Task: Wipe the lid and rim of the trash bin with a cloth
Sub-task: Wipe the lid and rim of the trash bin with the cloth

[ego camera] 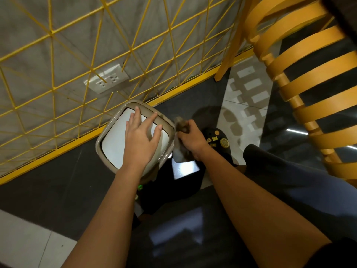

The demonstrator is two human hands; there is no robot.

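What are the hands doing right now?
Left hand: open, fingers spread over the bin lid.
Right hand: closed, gripping the cloth beside the rim.

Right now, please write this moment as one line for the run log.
left hand: open, spread over white lid | right hand: grip closed on cloth beside bin rim | lid: shut

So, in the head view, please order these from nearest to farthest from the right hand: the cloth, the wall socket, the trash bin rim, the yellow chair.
1. The cloth: gripped in the right hand itself.
2. The trash bin rim: just to the left of that hand.
3. The wall socket: up on the wall, behind the yellow grid.
4. The yellow chair: far to the upper right.
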